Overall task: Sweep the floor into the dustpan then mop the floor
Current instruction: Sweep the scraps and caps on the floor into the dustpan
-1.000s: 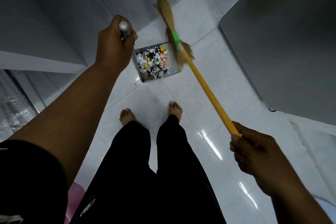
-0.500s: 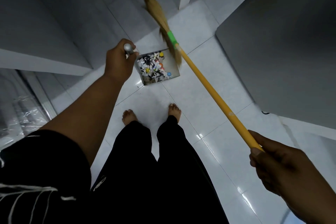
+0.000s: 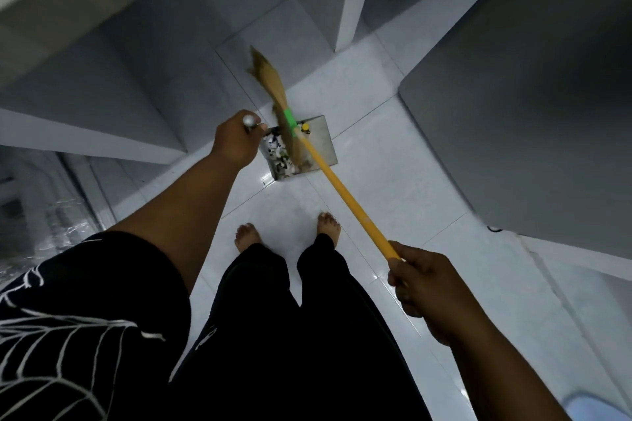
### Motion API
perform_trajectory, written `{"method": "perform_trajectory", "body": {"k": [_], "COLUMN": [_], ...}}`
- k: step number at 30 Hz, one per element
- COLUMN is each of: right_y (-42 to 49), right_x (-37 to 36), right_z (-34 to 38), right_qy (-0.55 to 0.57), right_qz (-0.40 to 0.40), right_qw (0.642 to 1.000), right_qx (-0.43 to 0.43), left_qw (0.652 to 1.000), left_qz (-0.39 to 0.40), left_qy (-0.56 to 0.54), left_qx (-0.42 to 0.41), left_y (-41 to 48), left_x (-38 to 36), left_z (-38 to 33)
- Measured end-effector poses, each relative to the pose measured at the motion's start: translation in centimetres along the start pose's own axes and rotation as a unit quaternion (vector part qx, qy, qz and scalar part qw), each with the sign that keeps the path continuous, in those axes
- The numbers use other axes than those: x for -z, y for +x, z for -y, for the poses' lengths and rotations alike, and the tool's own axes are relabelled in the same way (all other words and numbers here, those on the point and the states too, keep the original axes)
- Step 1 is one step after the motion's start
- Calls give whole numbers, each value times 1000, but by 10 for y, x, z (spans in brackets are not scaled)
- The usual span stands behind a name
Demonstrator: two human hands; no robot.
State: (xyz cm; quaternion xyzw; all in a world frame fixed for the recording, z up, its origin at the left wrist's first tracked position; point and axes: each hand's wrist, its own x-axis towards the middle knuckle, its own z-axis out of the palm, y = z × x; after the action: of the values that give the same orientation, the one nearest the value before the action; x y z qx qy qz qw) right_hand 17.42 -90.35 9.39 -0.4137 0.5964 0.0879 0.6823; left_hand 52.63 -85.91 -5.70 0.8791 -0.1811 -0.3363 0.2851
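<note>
1. On the white tile floor (image 3: 393,181), just beyond the bare feet (image 3: 248,236), sits the metal dustpan (image 3: 321,140), scraps (image 3: 278,154) piled on its left side.
2. Left hand (image 3: 236,140) grips the dustpan's silver handle (image 3: 248,120).
3. Right hand (image 3: 427,287) grips the yellow broom (image 3: 342,188), bristles blurred over the pan.

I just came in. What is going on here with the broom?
A barefoot person is sweeping a white tiled floor. The left hand grips the metal handle of the dustpan, which is down on the floor ahead of the feet and holds paper scraps. The right hand holds the yellow broom by its stick. The blurred bristle head lies across the dustpan. No mop is in view.
</note>
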Motion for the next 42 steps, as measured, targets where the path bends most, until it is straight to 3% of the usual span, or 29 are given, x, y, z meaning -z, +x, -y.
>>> {"method": "perform_trajectory", "body": {"k": [8, 17, 22, 27, 33, 37, 42], "right_y": [-83, -125, -121, -90, -86, -71, -62], "right_x": [53, 102, 123, 129, 133, 123, 126], "right_z": [28, 70, 96, 132, 151, 169, 184], "right_qy": [-39, -25, -37, -46, -54, -60, -58], "right_qz": [-16, -37, -71, -94, -128, -167, -193], "right_qw": [998, 996, 989, 986, 981, 978, 976], "right_qx": [39, 81, 122, 130, 135, 113, 79], "left_qw": [991, 979, 939, 959, 933, 971, 955], "left_qz": [-44, -92, -190, -137, -175, -92, -113], "left_qy": [-125, -174, -285, -244, -311, -219, -268], "left_qx": [26, 52, 25, 33, 39, 11, 65], "left_y": [-44, -108, -137, -100, -78, -49, -7], "left_x": [26, 94, 120, 79, 102, 49, 85], "left_z": [5, -24, -26, -64, -52, -101, -100]}}
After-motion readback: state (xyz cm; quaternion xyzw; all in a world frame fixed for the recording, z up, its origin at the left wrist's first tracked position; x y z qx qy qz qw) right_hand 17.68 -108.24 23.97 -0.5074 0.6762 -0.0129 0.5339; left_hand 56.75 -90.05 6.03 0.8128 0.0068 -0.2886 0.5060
